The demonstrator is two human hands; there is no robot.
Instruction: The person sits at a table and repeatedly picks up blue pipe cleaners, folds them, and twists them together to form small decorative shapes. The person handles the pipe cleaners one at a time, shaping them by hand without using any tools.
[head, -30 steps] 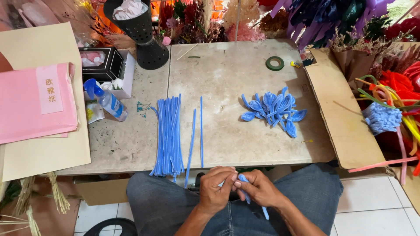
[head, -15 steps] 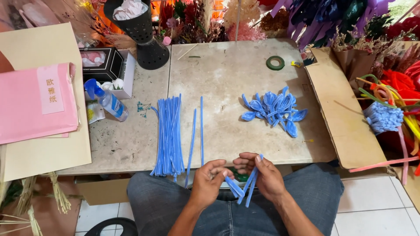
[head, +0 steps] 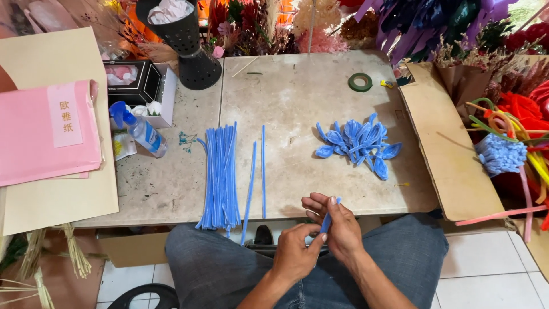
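Basically pinching a blue pipe cleaner point(head: 326, 220) between both hands over the lap, right hand point(head: 337, 229) gripping the upper part, left hand point(head: 294, 252) fingering the lower end. Running upright, tilting slightly right, just below the table edge point(head: 171, 213).

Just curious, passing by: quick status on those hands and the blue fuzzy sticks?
Left hand and right hand together pinch one blue pipe cleaner. Straight bundle and bent-petal pile lie on table. Nothing between.
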